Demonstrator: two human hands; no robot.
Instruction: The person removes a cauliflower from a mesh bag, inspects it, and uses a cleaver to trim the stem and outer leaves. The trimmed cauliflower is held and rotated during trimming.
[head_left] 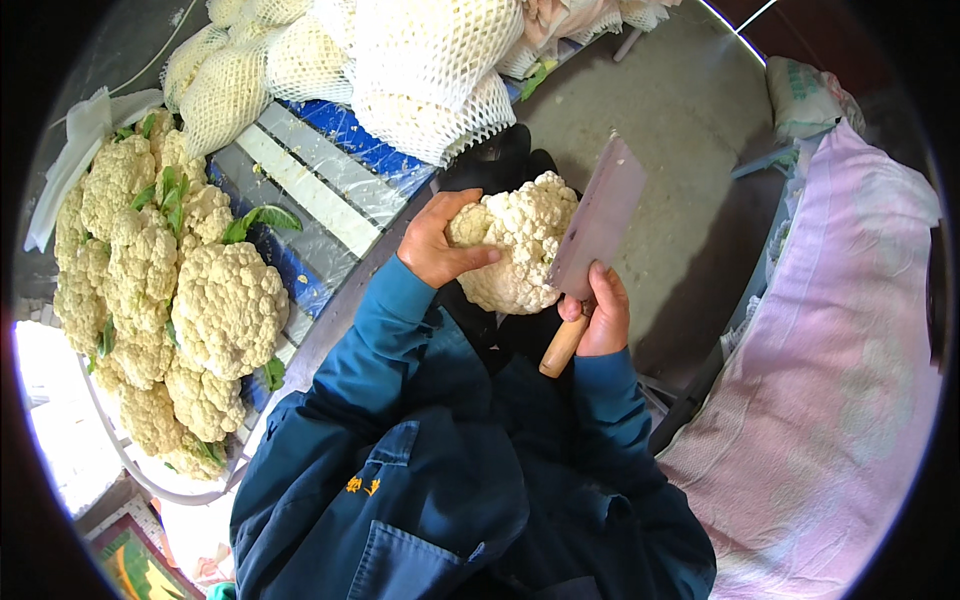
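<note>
My left hand (442,240) grips a cauliflower head (525,235) from its left side, thumb laid across the front of the curd. In my right hand (605,315) is a cleaver (605,215), gripped at its pale wooden handle. The broad blade stands up along the right side of the cauliflower, close against it; whether its edge touches cannot be made out. Both hands are in front of my body, above my dark lap. To the left, a heap of cauliflowers (225,310) with some green leaves lies on the table.
White foam-netted cauliflowers (430,70) are piled at the far side of the slatted table (310,180), which has blue and plastic-covered parts. A pink cloth (820,380) drapes something long at the right. Behind it is a stuffed sack (810,98). Grey floor (680,120) shows between.
</note>
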